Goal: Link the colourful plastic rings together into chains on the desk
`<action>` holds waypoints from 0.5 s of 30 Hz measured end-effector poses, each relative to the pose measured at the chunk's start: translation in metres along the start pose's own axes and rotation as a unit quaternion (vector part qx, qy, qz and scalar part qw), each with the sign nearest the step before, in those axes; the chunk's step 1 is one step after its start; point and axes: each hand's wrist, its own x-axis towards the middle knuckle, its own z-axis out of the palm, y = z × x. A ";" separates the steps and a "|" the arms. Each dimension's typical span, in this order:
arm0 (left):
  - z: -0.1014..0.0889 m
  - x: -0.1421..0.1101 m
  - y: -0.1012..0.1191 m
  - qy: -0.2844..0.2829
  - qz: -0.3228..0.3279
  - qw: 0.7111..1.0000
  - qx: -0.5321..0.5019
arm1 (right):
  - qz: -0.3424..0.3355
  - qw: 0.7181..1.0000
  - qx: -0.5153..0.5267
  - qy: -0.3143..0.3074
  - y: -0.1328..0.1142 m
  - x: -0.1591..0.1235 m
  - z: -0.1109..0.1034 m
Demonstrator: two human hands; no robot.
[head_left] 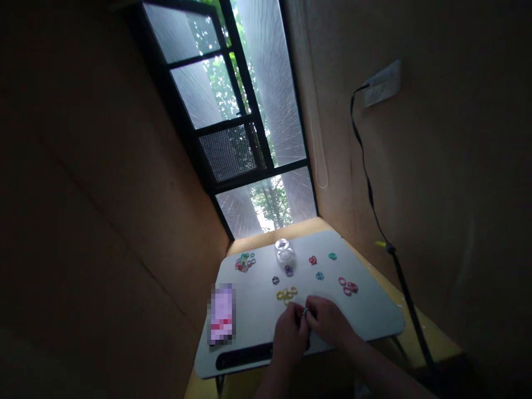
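Near the front of the white table, my left hand (292, 330) and my right hand (326, 318) meet with fingers pinched together. Between their fingertips is a small pale greenish band (305, 312), apparently a hair tie, partly covered by the fingers. Just beyond them lies a group of yellow hair ties (286, 294). Pink hair ties (347, 287) rest to the right. Farther back are a red bunch (312, 260), a green one (332, 256), a blue one (320, 275), a purple one (289, 271) and a dark one (275, 280).
A clear plastic jar (285, 254) stands at the back of the folding table (253, 310). Mixed-colour hair ties (245, 262) form a pile at the back left. A blurred purple packet (221, 314) lies at the left edge. A black cable (368, 183) runs down on the right.
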 end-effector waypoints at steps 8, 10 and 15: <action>-0.001 0.002 0.003 -0.008 -0.008 1.000 0.015 | 0.002 1.000 0.019 0.000 0.000 0.000 -0.001; -0.001 0.002 0.003 -0.010 -0.009 1.000 0.016 | 0.008 1.000 0.021 -0.001 0.000 0.000 -0.001; -0.001 0.002 0.004 -0.005 -0.005 1.000 0.011 | 0.007 1.000 0.018 0.000 0.000 0.000 0.000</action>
